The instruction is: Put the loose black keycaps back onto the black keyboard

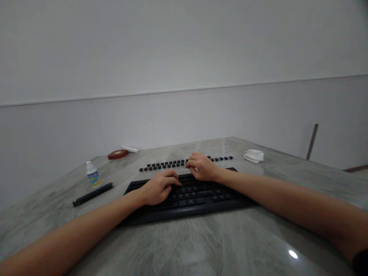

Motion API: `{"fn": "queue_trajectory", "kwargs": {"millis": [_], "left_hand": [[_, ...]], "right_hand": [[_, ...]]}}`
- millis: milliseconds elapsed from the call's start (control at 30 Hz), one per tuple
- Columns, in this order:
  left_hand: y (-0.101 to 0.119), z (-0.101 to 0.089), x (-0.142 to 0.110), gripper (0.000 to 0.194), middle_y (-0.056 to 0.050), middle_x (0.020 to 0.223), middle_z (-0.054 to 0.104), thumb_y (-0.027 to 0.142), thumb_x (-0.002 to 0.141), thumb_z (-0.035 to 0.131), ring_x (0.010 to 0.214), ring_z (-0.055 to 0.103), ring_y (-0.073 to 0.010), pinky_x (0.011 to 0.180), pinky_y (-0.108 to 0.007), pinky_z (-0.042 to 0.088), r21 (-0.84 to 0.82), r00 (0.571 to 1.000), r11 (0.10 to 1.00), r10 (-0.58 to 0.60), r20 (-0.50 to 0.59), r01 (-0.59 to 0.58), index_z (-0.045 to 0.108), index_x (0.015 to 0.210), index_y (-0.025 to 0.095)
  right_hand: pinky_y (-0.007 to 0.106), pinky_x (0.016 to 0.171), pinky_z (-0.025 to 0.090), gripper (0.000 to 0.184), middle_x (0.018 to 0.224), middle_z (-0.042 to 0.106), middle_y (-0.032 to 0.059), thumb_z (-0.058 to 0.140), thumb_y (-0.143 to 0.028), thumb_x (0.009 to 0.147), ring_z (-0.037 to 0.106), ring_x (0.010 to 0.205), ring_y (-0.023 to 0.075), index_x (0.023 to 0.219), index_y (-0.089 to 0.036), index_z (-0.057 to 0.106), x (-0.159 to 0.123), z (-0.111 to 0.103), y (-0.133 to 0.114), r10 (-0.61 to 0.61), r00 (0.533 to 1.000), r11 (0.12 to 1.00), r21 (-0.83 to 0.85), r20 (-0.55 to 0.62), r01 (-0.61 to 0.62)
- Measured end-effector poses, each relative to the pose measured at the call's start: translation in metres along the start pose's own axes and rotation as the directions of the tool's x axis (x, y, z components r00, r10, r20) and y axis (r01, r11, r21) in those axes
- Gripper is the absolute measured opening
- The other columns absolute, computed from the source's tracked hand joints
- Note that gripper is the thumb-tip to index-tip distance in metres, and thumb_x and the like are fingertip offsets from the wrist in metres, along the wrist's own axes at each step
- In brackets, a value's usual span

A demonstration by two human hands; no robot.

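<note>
A black keyboard [198,207] lies on the marbled tabletop, with part of its upper area stripped of keycaps. My left hand [159,187] rests over its left half, index finger stretched to the key area and thumb apart, holding nothing I can see. Beyond the keyboard, loose black keycaps [162,165] are lined up in two rows. My right hand [202,167] reaches over the keyboard's back edge to these rows and hides some of them. Its fingers are bent and drawn together beside the keycaps; whatever is between the fingertips is too small to make out.
On the left stand a white spray bottle [93,175] and, before it, a dark rod-like item [93,194]. Farther back lie a reddish-brown box [117,154] and a white strip [130,149]. A crumpled white cloth or tissue [254,155] sits at right. A wall rises behind the table.
</note>
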State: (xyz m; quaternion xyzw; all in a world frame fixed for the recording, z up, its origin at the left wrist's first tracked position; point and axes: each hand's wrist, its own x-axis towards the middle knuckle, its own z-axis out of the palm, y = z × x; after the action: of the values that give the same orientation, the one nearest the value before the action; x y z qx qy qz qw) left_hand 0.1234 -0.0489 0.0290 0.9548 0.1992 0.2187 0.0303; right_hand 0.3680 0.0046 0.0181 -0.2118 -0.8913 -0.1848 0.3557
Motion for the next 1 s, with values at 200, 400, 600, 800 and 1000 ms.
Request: {"fn": "queue_trajectory", "kwargs": {"millis": [200, 400, 600, 800, 1000], "left_hand": [[-0.001, 0.001, 0.000, 0.035, -0.007, 0.093, 0.060, 0.004, 0.083, 0.042, 0.083, 0.057, -0.0161, 0.078, -0.029, 0.049, -0.003, 1.000, 1.000, 0.026, -0.001, -0.026, 0.074, 0.093, 0.017], [-0.002, 0.000, 0.000, 0.047, -0.007, 0.101, 0.059, -0.001, 0.077, 0.041, 0.093, 0.057, -0.0177, 0.088, -0.032, 0.049, 0.009, 1.000, 1.000, 0.014, 0.021, -0.014, 0.071, 0.107, 0.018], [0.002, -0.001, 0.001, 0.053, -0.007, 0.101, 0.058, -0.003, 0.077, 0.038, 0.094, 0.058, -0.0172, 0.091, -0.032, 0.049, 0.013, 0.997, 1.000, 0.012, 0.072, -0.013, 0.070, 0.113, 0.022], [-0.009, -0.029, 0.006, 0.047, -0.004, 0.115, 0.062, 0.002, 0.074, 0.052, 0.100, 0.061, -0.0214, 0.096, -0.029, 0.045, 0.144, 0.958, 0.959, -0.261, 0.119, 0.244, 0.068, 0.113, 0.024], [-0.080, -0.112, -0.035, 0.019, -0.003, 0.047, 0.054, 0.014, 0.058, 0.072, 0.062, 0.063, -0.0265, 0.071, -0.040, 0.052, 0.297, 0.727, 0.703, -0.685, 0.038, 0.647, 0.057, 0.047, 0.014]], "right_hand": [[0.032, 0.072, 0.044, 0.020, 0.075, 0.064, 0.0073, 0.052, -0.001, 0.074, 0.052, 0.073, 0.0194, 0.078, -0.014, 0.067, -0.001, 0.000, 0.000, -0.012, 1.000, 1.000, 0.000, -0.014, 0.012], [0.033, 0.072, 0.043, 0.020, 0.075, 0.064, 0.0075, 0.051, -0.002, 0.075, 0.052, 0.074, 0.0199, 0.079, -0.014, 0.067, -0.001, 0.000, 0.000, -0.025, 1.000, 1.000, 0.001, -0.003, 0.025], [0.033, 0.073, 0.043, 0.021, 0.076, 0.065, 0.0076, 0.051, -0.002, 0.074, 0.053, 0.075, 0.0205, 0.079, -0.015, 0.067, -0.001, 0.000, -0.001, 0.006, 1.000, 1.000, -0.003, 0.028, -0.006], [0.034, 0.073, 0.042, 0.021, 0.077, 0.065, 0.0076, 0.051, -0.002, 0.073, 0.054, 0.076, 0.0208, 0.079, -0.015, 0.067, -0.001, -0.002, -0.002, 0.013, 0.999, 1.000, -0.015, 0.042, -0.012], [0.033, 0.072, 0.041, 0.021, 0.076, 0.065, 0.0071, 0.051, -0.003, 0.073, 0.055, 0.075, 0.0204, 0.078, -0.015, 0.068, -0.003, 0.000, 0.000, 0.013, 0.999, 1.000, -0.021, 0.047, -0.012]]}}
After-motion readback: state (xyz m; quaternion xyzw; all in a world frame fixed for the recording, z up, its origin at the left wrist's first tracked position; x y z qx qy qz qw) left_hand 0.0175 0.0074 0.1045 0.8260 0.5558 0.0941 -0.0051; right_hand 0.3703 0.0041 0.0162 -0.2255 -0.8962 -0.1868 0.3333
